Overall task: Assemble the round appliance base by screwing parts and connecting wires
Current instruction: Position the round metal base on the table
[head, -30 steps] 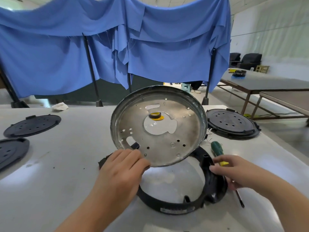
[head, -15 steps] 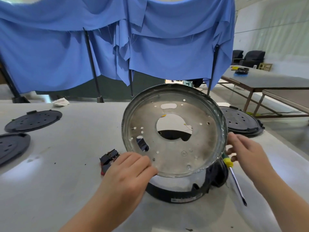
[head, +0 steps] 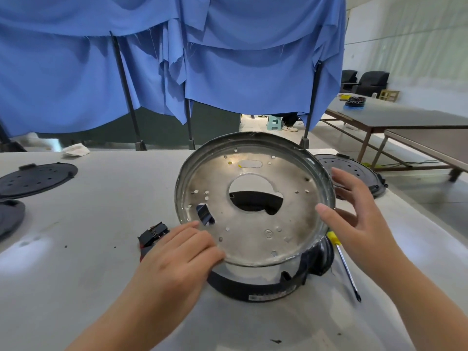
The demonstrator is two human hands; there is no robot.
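Observation:
A round metal pan (head: 291,216) with a large centre hole and several small holes stands tilted toward me above a black plastic ring (head: 266,291) on the grey table. My left hand (head: 182,252) grips the pan's lower left rim, fingers on its inner face. At the pan's right rim is my right hand (head: 354,214), fingers spread, the thumb on the inner face and the fingers behind the edge. A black connector block (head: 152,235) sticks out from the ring on the left.
A screwdriver (head: 344,264) with a yellow collar lies on the table right of the ring. Black perforated discs lie at the left (head: 38,178) and behind my right hand (head: 354,168). Blue cloth (head: 228,59) hangs behind the table (head: 88,236). Another table (head: 405,117) stands at far right.
My right hand has left the ring and come up to the pan's right rim. The pan has shifted right and tilted up further over the ring.

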